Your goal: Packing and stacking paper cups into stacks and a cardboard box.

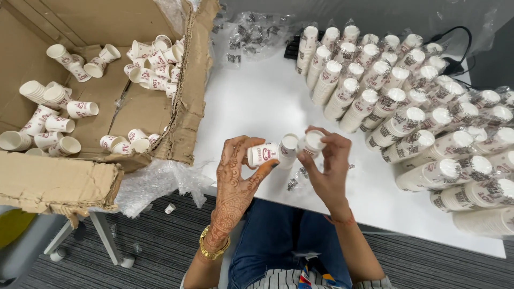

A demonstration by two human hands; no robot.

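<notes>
Both hands sit closest to the lens, head view, only view I have. Left hand (238, 171), henna-patterned, gold bangle at wrist, fingers curled and closed round a short stack of small paper cups (266, 153) lying sideways, mouths toward the right. Right hand (327, 163) pinched shut on a single cup (313, 141), tilted, rim facing cam; red thread at that wrist. Single cup sits just beside the stack's open end, touching or nearly so, can't tell which. All of it held in air above the near edge of the white bench (267, 101).

Risks as I judge them:
- Thin paper walls; the pinch by right hand could dent the rim, so the cup would jam or seat crooked.
- Stack held by fingertips only, no palm support; a slip would drop cups to the grey carpet, where one small cup (169, 208) already lies.
- Sleeved cup stacks (407, 107) crowd the bench on the right, leaning in rows, some near the edge; a right elbow or forearm swing could topple them.
- Cardboard box (107, 80) w/ loose cups stands left, torn wall sagging; bubble wrap (160, 184) hangs off below it. A snag there may spill more.
</notes>
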